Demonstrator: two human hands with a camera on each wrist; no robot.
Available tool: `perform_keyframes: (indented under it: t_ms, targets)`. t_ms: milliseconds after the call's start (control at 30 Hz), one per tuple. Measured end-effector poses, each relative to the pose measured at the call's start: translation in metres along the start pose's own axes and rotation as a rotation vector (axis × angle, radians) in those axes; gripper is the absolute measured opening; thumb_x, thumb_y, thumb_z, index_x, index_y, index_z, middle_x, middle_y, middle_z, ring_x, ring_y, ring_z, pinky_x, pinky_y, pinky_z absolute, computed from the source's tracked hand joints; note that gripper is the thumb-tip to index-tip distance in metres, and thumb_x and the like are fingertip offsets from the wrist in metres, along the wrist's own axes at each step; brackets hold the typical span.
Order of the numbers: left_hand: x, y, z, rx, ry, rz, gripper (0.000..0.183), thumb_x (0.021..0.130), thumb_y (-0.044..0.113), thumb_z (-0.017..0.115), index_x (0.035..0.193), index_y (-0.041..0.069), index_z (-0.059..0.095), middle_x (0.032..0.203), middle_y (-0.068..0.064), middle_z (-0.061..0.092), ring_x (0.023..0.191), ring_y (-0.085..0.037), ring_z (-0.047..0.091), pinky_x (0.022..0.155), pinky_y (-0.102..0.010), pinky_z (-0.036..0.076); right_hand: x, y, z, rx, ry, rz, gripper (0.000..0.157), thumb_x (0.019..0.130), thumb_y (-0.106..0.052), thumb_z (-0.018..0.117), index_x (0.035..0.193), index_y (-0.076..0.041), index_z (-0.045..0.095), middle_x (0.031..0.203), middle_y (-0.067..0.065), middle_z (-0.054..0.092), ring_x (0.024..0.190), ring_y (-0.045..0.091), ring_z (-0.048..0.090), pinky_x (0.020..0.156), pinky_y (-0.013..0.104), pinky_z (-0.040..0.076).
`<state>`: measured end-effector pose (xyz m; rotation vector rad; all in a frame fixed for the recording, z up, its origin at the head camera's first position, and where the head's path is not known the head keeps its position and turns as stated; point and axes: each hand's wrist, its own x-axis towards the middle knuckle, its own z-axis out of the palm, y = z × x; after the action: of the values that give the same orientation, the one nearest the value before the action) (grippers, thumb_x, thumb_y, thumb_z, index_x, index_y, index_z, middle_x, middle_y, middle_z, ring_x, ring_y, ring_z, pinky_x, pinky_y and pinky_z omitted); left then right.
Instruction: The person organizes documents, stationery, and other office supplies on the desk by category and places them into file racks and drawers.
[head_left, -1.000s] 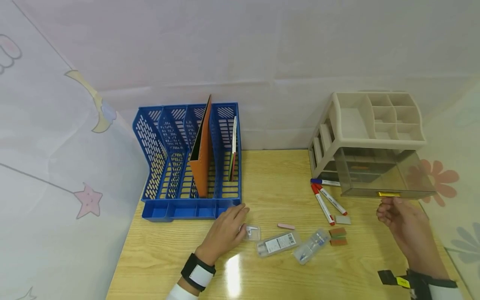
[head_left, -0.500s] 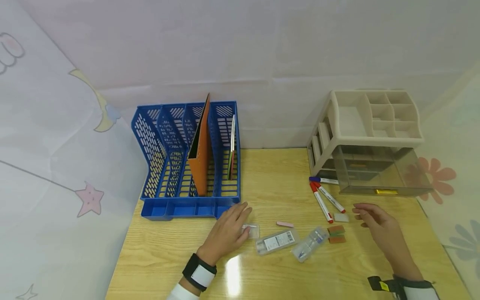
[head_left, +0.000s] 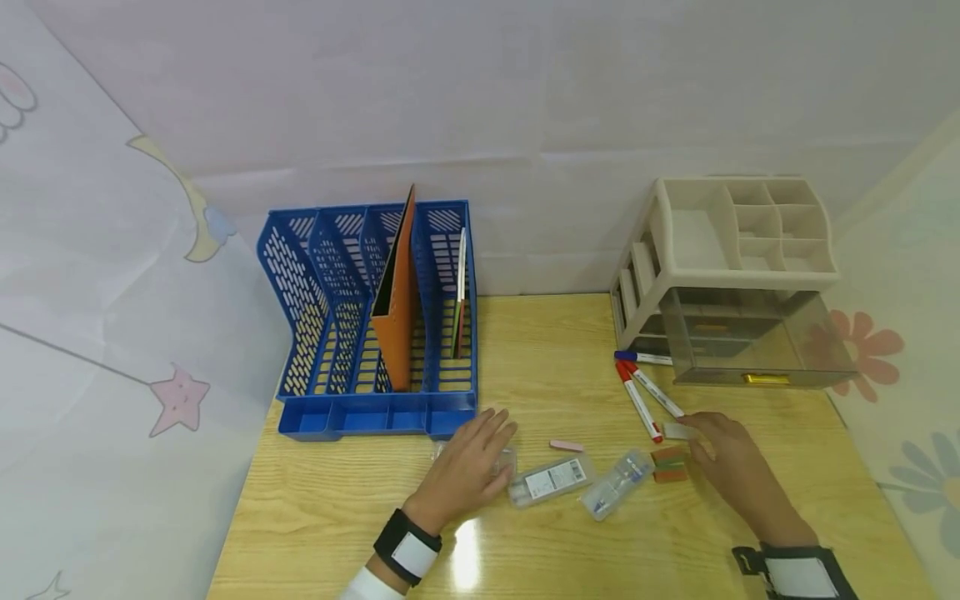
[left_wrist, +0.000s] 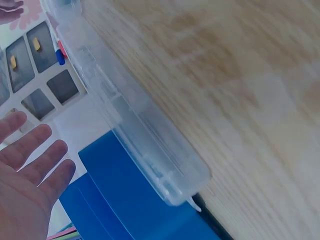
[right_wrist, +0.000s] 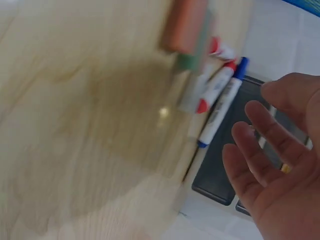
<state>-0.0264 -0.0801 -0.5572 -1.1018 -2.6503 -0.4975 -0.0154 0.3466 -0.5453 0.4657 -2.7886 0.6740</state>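
My left hand (head_left: 467, 468) is over a small clear plastic box (head_left: 508, 460), partly covering it. Its fingers are spread and hold nothing in the left wrist view. A long clear plastic case (left_wrist: 145, 135) lies beside it there; in the head view the labelled clear case (head_left: 551, 481) is to its right. My right hand (head_left: 738, 462) is at the small whitish block (head_left: 675, 431), its fingertips over the block's right end; contact cannot be told. Those fingers are loosely bent around nothing in the right wrist view. Orange-and-green blocks (head_left: 670, 473) and red-capped markers (head_left: 640, 406) lie close by.
A beige drawer unit (head_left: 750, 277) stands at the back right, its clear top drawer (head_left: 765, 379) pulled out over the table. A blue file rack (head_left: 300, 317) holds an orange folder (head_left: 401, 333) at left. A second clear case (head_left: 617, 483) and a pink stick (head_left: 566, 446) lie mid-table.
My right hand has left the drawer's gold handle and moved left and down to the whitish block. The drawer stays out. My left hand has shifted slightly right over the clear box.
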Motion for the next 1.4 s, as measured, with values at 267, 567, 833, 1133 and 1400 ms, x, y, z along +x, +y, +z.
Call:
perform_keyframes:
  t_ms: [267,567,833,1133,1400]
  targets:
    - [0.001,0.004,0.006,0.009,-0.009,0.001,0.059,0.095,0.032,0.069,0.146,0.007,0.055,0.15,-0.017,0.056,0.138,-0.037,0.055,0.112,-0.052,0.049,-0.002,0.012,0.018,-0.085,-0.002,-0.105,0.044,0.072,0.01,0.084,0.113,-0.003,0.075,0.108,0.017,0.072,0.095,0.04,0.066,0.081,0.058,0.055]
    - [0.006,0.01,0.013,0.008,-0.014,-0.013,0.058,0.093,0.032,0.07,0.144,0.008,0.055,0.148,-0.016,0.057,0.137,-0.035,0.055,0.111,-0.051,0.049,0.003,0.019,0.024,-0.127,-0.038,-0.145,0.041,0.073,0.011,0.082,0.11,-0.005,0.075,0.105,0.014,0.072,0.091,0.038,0.065,0.078,0.055,0.058]
    - [0.01,0.015,0.02,0.012,0.012,-0.026,0.058,0.091,0.027,0.073,0.142,0.008,0.057,0.144,-0.015,0.061,0.134,-0.034,0.058,0.112,-0.048,0.049,0.006,0.021,0.03,-0.121,-0.041,-0.129,0.044,0.07,0.014,0.082,0.108,-0.006,0.074,0.101,0.014,0.069,0.088,0.037,0.064,0.073,0.053,0.059]
    - [0.009,0.016,0.025,-0.015,0.074,-0.059,0.052,0.093,0.025,0.068,0.141,0.006,0.058,0.142,-0.016,0.062,0.132,-0.034,0.06,0.114,-0.046,0.048,0.009,0.022,0.023,-0.078,-0.089,-0.085,0.044,0.07,0.014,0.083,0.11,0.003,0.07,0.1,0.021,0.064,0.086,0.037,0.065,0.072,0.052,0.059]
    - [0.011,0.02,0.029,-0.028,0.101,-0.055,0.052,0.09,0.023,0.073,0.137,0.005,0.061,0.139,-0.016,0.064,0.13,-0.033,0.062,0.111,-0.047,0.05,0.013,-0.003,0.003,-0.035,-0.128,-0.008,0.039,0.078,0.01,0.08,0.115,0.008,0.065,0.106,0.025,0.062,0.089,0.036,0.067,0.069,0.047,0.06]
